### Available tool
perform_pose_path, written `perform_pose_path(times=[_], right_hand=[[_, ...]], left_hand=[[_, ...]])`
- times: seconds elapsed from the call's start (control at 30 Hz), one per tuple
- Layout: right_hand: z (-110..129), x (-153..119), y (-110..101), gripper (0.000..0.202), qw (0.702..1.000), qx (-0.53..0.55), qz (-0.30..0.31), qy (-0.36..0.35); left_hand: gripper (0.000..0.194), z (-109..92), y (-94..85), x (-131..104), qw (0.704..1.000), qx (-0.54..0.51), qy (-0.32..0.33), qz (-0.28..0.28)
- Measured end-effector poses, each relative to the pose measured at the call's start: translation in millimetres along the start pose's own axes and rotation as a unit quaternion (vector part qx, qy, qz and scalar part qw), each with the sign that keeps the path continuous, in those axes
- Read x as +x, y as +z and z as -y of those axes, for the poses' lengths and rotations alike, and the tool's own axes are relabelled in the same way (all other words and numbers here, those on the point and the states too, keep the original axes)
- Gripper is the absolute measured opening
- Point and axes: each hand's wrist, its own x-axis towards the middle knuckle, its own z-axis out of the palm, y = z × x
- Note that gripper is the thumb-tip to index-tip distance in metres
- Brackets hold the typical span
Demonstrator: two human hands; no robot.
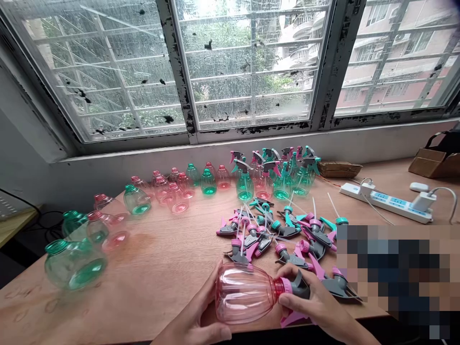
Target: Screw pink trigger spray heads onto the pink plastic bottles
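Observation:
A clear pink bottle (246, 293) lies on its side in the air at the table's front edge, its base to the left. My left hand (203, 311) is wrapped round the base end. With thumb and fingers, my right hand (311, 299) grips the pink collar of the grey and pink spray head (300, 286) at the bottle's neck. The head sits on the neck; how tightly cannot be seen. Just beyond the bottle lies a pile of loose spray heads (264, 242), pink-grey and green-grey, with thin white tubes.
Open green bottles (77, 266) and pink bottles (178, 199) stand on the left and along the wall. Several bottles with spray heads (245, 184) stand at the back middle. A power strip (386, 203) and cardboard box (434, 158) are on the right. A pixelated patch hides the lower right.

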Motion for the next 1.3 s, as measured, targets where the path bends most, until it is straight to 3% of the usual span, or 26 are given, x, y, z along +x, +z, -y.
perform_pose_path(times=[0.23, 0.43, 0.73, 0.9, 1.3], right_hand=[[0.8, 0.0, 0.1, 0.040, 1.000, 0.002, -0.007, -0.005], [1.8, 0.0, -0.2, 0.040, 1.000, -0.006, -0.007, -0.008], [2.1, 0.6, 0.3, 0.038, 1.000, -0.004, -0.002, -0.014], [1.3, 0.4, -0.4, 0.041, 1.000, -0.012, -0.008, -0.010], [4.2, -0.6, 0.0, 0.035, 1.000, 0.015, 0.000, 0.001]], left_hand=[[0.088, -5.1, 4.3, 0.0, 1.000, -0.007, 0.017, -0.004], [0.103, -1.5, 2.8, 2.3, 0.999, -0.037, -0.001, -0.007], [0.085, -6.8, 2.9, 0.5, 1.000, 0.003, 0.024, -0.003], [0.099, -2.9, 3.4, 1.5, 1.000, -0.013, 0.006, -0.001], [0.087, -5.5, 3.0, 1.4, 0.999, 0.017, 0.027, -0.003]])
